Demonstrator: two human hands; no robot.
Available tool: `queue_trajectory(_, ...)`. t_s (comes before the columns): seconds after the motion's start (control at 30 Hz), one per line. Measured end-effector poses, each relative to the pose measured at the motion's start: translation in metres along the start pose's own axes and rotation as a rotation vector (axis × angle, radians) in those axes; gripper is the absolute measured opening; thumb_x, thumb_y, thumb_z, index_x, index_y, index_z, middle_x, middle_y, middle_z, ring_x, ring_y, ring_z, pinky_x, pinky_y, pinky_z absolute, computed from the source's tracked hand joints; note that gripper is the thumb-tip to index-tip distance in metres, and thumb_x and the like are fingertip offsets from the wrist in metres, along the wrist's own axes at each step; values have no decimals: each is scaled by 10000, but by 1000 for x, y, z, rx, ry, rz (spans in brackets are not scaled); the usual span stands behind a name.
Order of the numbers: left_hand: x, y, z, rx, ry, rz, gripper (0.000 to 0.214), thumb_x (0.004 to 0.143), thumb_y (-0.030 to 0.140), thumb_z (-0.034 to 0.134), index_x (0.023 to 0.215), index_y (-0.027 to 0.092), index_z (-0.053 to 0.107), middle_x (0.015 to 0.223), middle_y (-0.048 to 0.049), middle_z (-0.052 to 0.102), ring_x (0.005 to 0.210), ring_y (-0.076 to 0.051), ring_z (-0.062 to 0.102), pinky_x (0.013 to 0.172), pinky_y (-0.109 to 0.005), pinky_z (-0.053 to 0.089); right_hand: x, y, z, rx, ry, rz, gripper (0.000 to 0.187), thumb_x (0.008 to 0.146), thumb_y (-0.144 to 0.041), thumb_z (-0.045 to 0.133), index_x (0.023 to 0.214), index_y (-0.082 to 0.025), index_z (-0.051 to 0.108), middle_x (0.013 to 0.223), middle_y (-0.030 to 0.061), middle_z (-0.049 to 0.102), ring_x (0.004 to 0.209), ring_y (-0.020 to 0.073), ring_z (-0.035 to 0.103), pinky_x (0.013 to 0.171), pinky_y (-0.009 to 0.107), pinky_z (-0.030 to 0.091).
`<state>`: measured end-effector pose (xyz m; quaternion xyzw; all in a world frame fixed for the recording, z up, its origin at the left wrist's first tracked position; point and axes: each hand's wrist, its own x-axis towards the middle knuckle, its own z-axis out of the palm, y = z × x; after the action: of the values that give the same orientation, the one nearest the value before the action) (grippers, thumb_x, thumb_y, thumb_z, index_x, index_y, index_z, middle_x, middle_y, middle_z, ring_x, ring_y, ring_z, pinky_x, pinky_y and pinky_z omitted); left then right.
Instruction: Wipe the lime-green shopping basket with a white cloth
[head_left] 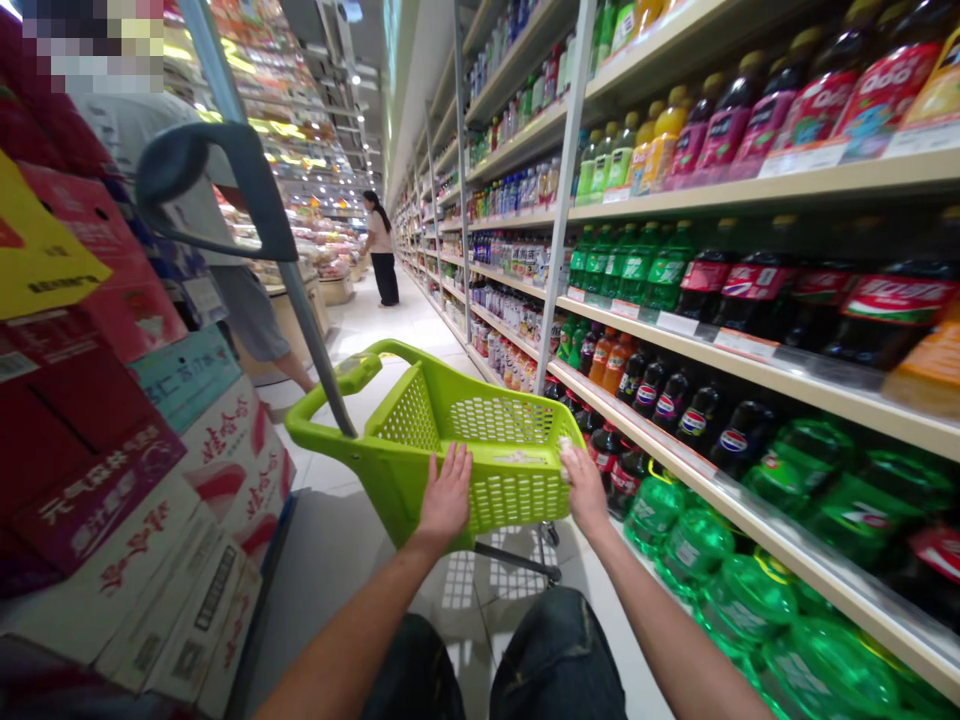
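Observation:
A lime-green shopping cart (405, 480) with a perforated plastic basket stands in front of my knees. My left hand (448, 492) lies on the near side of the basket, its fingers stretched out over the top rim. At the basket's right corner, my right hand (586, 488) is closed around a small crumpled white wad (565, 458), perhaps tissue or cloth, pressed against the rim. Some pale marks or a label show on the basket floor between my hands.
Drink shelves (750, 350) line the right, with large green bottles (690, 545) at floor level. Stacked cartons (150, 520) stand on the left beside a grey pole with a handle (262, 190). One person (381, 250) stands down the aisle; another (255, 300) is behind the cartons.

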<state>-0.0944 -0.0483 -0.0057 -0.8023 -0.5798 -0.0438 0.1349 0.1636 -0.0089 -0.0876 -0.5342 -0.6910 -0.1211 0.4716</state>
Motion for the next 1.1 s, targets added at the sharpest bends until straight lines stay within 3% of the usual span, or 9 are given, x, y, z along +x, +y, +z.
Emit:
queue_trajectory(0.07,0,1,0,4,5,-4,681,690,168,364,1350,81,219,1443,-79,161,1333,-229,37,1062,-495,48,-3,8,-6,-28,42,61,450,704,-12,338,1053,-144,590,1250,122,471,1188,216,389,940,443,369)
queue_trajectory(0.13,1,3,0,11,7,-12,681,692,178,365,1350,78,217,1442,-83,165,1332,-234,36,1061,-500,43,-3,-2,-1,-30,43,73,472,694,5,327,1062,-139,584,1264,127,455,1206,216,369,952,443,359)
queue_trajectory(0.3,1,5,-5,20,-9,0,670,707,184,354,1350,68,207,1441,-91,164,1332,-238,41,1059,-504,50,5,-46,25,109,-81,-113,517,700,19,336,1114,-197,558,1282,75,454,1233,172,336,1007,411,308)
queue_trajectory(0.5,0,6,-6,2,-11,3,690,692,178,365,1353,68,200,1443,-91,151,1331,-241,39,1059,-502,59,5,-8,9,33,44,123,496,681,6,325,1049,-182,600,1232,88,498,1186,206,397,972,443,348)
queue_trajectory(0.57,1,8,-4,4,-1,-6,687,694,184,366,1351,68,206,1441,-95,158,1331,-248,36,1056,-507,56,6,-17,15,37,39,116,487,690,2,326,1050,-176,600,1239,94,492,1192,208,390,981,442,339)
queue_trajectory(0.7,2,9,-2,-2,17,1,664,709,181,355,1351,80,215,1439,-96,172,1330,-246,47,1056,-505,57,11,-46,31,111,-95,-79,488,707,-4,335,1088,-188,578,1258,86,480,1205,189,374,999,423,320)
queue_trajectory(0.9,2,14,-6,-28,-7,5,665,710,168,352,1352,72,207,1439,-98,169,1329,-249,60,1056,-502,79,9,-9,9,37,45,103,499,682,-4,324,1071,-173,587,1201,95,520,1179,208,400,975,458,338)
queue_trajectory(0.97,3,16,-6,-24,-1,-2,663,717,181,358,1353,74,205,1439,-103,168,1328,-258,58,1056,-503,80,8,-19,12,46,49,98,517,680,10,312,1085,-169,580,1222,102,502,1197,206,378,987,466,321)
queue_trajectory(1.1,4,19,-4,-6,13,25,662,727,189,357,1358,81,187,1442,-101,160,1330,-256,44,1056,-507,64,12,-62,32,149,-85,-70,519,707,11,330,1124,-199,555,1272,82,466,1235,188,330,1005,445,309)
